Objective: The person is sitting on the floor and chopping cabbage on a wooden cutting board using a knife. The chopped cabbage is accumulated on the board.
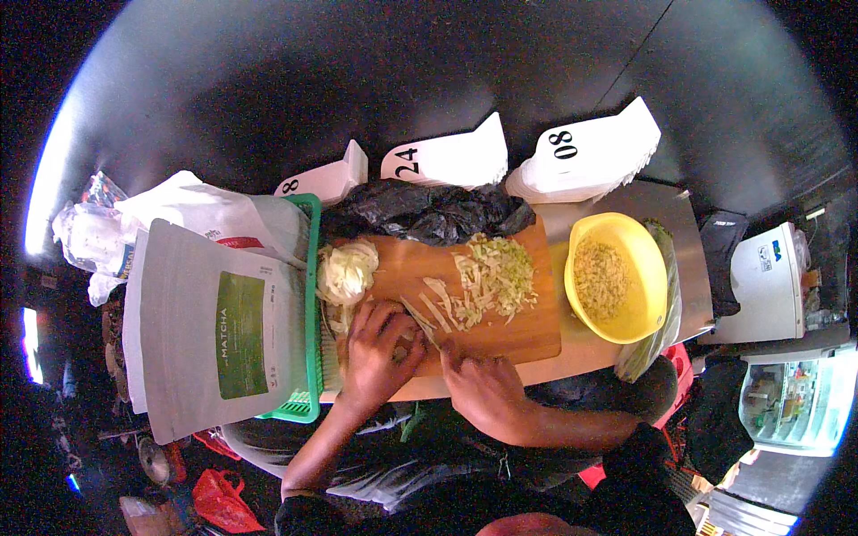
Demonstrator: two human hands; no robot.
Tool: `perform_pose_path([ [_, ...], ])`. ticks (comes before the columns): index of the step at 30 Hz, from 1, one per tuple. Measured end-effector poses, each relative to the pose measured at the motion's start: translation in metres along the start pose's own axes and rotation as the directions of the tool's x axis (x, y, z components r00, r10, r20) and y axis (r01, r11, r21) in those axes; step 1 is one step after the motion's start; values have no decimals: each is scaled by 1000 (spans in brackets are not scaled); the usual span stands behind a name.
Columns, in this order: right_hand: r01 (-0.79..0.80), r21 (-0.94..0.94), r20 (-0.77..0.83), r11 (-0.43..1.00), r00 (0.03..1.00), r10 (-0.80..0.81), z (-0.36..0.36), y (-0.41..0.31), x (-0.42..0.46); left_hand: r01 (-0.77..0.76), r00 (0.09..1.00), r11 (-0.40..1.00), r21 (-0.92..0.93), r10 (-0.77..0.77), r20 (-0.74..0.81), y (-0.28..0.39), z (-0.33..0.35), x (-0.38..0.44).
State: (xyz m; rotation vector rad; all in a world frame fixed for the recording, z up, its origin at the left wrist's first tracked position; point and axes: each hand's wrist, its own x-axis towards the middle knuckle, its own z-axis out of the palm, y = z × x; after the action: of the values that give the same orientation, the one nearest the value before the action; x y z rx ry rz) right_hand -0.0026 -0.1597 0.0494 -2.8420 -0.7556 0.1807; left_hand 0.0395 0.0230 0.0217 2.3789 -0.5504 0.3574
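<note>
On a wooden cutting board point(395, 261), my left hand point(383, 348) presses down with bent fingers near the front left part. My right hand point(479, 378) is closed on a knife point(419, 317), whose thin blade points up and left beside my left fingers. Sliced cabbage strips point(439, 301) lie just right of the blade. A heap of chopped pale green cabbage point(499, 275) is at the board's right. A cut piece of cabbage point(348, 271) rests at the board's left, behind my left hand. What lies under my left fingers is mostly hidden.
A yellow bowl point(574, 268) with chopped tan food stands right of the board, beside a plastic bag of greens point(660, 335). Black plastic point(436, 208) lies behind the board. A green basket point(313, 301) with large pouches point(181, 321) borders the left. White numbered cards point(590, 157) stand at the back.
</note>
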Motion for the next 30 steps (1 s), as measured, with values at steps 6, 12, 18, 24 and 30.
perform_pose_path([
  [6, 35, 42, 12, 999, 999, -35, -3, 3, -3, 2, 1000, 1000, 10, -2, -7, 3, -2, 2],
  [12, 4, 57, 51, 998, 999, -6, -2, 2, -5, -15, 1000, 1000, 16, 15, -16, 3, -3, 3],
  [18, -12, 33, 1, 999, 1000, 12, 0, 0, -4, -37, 999, 999, 17, 37, -19, 2, -2, 3],
  [24, -21, 92, 18, 995, 1000, 19, 1, 3, 0, -47, 998, 998, 35, 48, -27, 3, -3, 3],
  [30, -37, 155, 35, 987, 999, 32, 4, 5, 3, -6, 1000, 1000, 6, 7, -14, 3, -1, 3],
])
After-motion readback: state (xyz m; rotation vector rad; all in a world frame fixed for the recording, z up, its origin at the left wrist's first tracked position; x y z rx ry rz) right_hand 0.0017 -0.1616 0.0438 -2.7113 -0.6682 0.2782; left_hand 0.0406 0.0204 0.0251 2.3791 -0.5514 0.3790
